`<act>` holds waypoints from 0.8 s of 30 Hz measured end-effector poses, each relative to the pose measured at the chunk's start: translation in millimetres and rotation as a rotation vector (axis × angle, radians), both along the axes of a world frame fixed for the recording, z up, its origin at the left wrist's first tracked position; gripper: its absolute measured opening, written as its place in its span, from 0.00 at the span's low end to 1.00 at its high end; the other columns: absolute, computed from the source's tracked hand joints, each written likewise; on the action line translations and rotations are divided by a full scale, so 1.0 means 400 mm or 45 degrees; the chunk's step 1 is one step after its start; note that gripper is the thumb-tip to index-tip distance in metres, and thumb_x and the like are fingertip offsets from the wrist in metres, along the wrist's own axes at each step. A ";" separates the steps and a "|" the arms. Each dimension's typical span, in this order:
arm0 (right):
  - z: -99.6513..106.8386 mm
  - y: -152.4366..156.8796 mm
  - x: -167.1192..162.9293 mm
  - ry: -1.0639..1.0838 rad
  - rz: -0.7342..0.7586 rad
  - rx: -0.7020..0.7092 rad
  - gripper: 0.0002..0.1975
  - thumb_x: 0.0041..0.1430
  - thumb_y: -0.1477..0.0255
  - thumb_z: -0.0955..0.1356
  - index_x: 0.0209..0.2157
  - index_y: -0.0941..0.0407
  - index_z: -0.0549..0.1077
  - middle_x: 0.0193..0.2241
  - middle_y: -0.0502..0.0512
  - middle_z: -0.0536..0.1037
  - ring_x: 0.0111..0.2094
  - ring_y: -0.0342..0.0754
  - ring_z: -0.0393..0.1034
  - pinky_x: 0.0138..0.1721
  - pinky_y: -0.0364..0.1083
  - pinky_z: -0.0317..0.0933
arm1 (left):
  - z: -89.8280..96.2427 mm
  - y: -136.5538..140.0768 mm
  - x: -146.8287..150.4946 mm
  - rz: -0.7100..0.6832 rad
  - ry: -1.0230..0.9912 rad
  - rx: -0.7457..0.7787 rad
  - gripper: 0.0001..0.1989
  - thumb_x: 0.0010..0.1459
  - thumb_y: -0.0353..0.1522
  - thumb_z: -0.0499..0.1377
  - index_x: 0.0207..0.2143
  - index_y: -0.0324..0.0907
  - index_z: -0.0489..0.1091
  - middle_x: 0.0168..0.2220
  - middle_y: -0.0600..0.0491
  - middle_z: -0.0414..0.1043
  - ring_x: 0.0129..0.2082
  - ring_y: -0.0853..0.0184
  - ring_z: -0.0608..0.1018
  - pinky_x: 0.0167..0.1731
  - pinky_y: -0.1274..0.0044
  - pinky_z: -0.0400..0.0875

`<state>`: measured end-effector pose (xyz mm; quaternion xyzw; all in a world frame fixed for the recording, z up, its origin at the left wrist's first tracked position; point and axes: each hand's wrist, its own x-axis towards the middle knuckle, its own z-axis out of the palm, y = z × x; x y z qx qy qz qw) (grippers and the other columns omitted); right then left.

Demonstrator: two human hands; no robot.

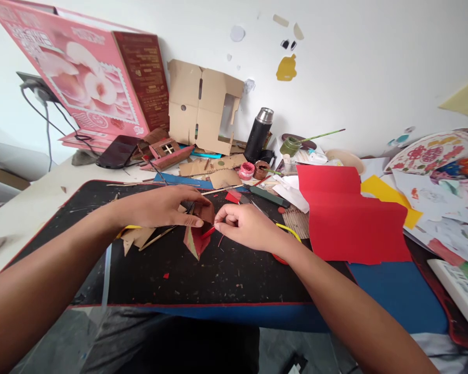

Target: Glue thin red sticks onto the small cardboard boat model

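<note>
Left hand (175, 206) has the small cardboard model (196, 241) gripped, thumb on the near side, fingers over the far side. Model is around the middle of the black mat (148, 283), well in from the near edge, pointed end toward the person. Right hand (247, 224) pinches a red strip (208, 232) between thumb and fingertips, strip angled against the model's open side. Can't tell if it's attached.

Cardboard scraps (138, 239) on the mat by the left wrist. Yellow loop (290, 230) partly under the right forearm. Green cutter (270, 197) toward the mat's far edge, right of middle. Red paper (361, 228) overlaps the mat's right edge. Past the far edge: pink paint jar (246, 171), brown jar (261, 170) just beside it, black flask (259, 135) upright behind, slightly tilted in view.
</note>
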<state>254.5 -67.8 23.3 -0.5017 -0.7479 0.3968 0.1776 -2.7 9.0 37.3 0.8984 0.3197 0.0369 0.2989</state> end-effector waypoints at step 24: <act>-0.010 -0.002 0.002 -0.033 0.028 0.084 0.02 0.68 0.71 0.70 0.40 0.54 0.77 0.22 0.42 0.73 0.23 0.41 0.62 0.30 0.45 0.50 | 0.014 0.000 0.009 -0.034 0.003 -0.114 0.26 0.66 0.52 0.62 0.60 0.51 0.76 0.59 0.49 0.78 0.58 0.52 0.78 0.57 0.68 0.70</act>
